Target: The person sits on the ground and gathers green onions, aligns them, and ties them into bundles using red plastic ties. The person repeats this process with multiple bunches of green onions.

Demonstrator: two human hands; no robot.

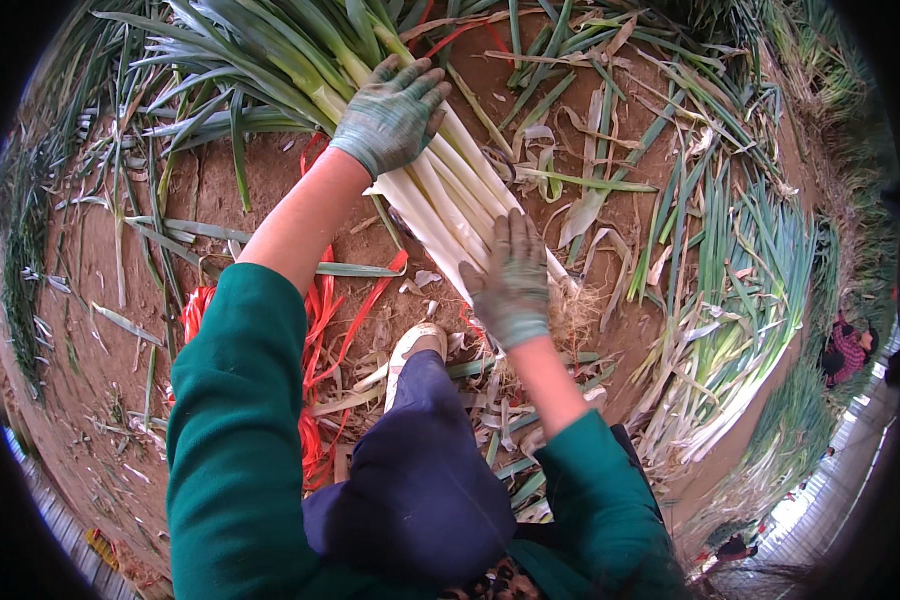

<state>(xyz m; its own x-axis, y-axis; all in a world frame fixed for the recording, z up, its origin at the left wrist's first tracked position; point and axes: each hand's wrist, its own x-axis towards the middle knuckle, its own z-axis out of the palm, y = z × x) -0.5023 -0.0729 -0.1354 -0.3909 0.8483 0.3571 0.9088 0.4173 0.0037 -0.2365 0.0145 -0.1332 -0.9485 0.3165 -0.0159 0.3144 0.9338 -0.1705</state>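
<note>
A bundle of large green onions (450,199) lies slantwise before me, green leaves at the upper left and pale roots at the lower right. My left hand (394,116), in a greenish knit glove, lies across the stalks where white turns to green, its fingers pointing up and to the right. Lower down, my right hand (511,281), in a soiled glove of the same kind, rests flat over the white ends near the roots (574,307). Both hands lie on top of the stalks; whether the fingers grip is unclear. Dark curved pieces show at both sides beneath the bundle.
Red plastic twine (315,375) lies left of my shoe (420,345). Loose leaves and peelings litter the brown soil. A pile of green onions (742,322) lies at right, more onions (26,300) at far left. A person in a checked top (846,349) is at the far right.
</note>
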